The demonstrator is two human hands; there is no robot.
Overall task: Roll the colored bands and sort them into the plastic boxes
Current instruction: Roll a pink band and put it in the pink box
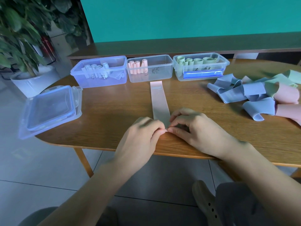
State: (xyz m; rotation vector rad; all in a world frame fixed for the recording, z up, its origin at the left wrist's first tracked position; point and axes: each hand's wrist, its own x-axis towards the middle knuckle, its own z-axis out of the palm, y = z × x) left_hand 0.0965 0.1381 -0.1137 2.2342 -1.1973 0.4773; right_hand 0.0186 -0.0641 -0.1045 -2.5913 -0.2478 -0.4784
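pink band's (158, 98) near end between both hands' fingertips (164, 130)

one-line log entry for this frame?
step: start roll | left hand + right hand: pinch near end of pink band | band: flat on table | pile: unsorted

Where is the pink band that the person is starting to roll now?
The pink band lies flat at the table's middle, reaching from the middle box toward the near edge, where the left hand and right hand pinch its near end.

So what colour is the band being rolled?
Pale pink band, pinched at its near end by both hands, seen in the head view.
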